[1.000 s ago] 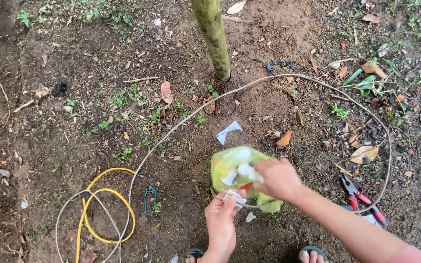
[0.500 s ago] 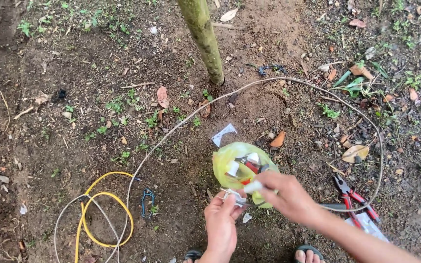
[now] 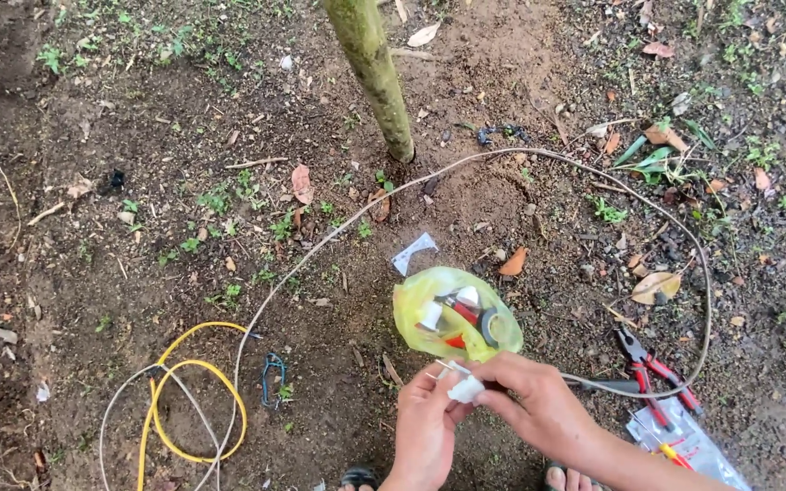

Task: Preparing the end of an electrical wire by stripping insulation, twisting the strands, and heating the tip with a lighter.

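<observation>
Left hand (image 3: 429, 436) and right hand (image 3: 539, 405) both pinched on small white plastic fitting (image 3: 466, 390), crinkled yellow-green bag (image 3: 420, 318) just beyond, on damp soil (image 3: 138, 255)

Bare soil left of my left hand (image 3: 425, 436) lies open; ahead, the yellow-green plastic bag (image 3: 455, 314) blocks; red-handled pliers (image 3: 652, 368) and grey cable (image 3: 584, 382) crowd my right.

small fitting (image 3: 466, 390) at lower centre: white. bag (image 3: 455, 315) above it: translucent yellow-green, with red, white and black contents. pliers (image 3: 655, 371) at lower right: red handles. coiled cable (image 3: 195, 389) at lower left: yellow. long wire (image 3: 539, 156): grey. trunk (image 3: 373, 75): mottled green.
</observation>
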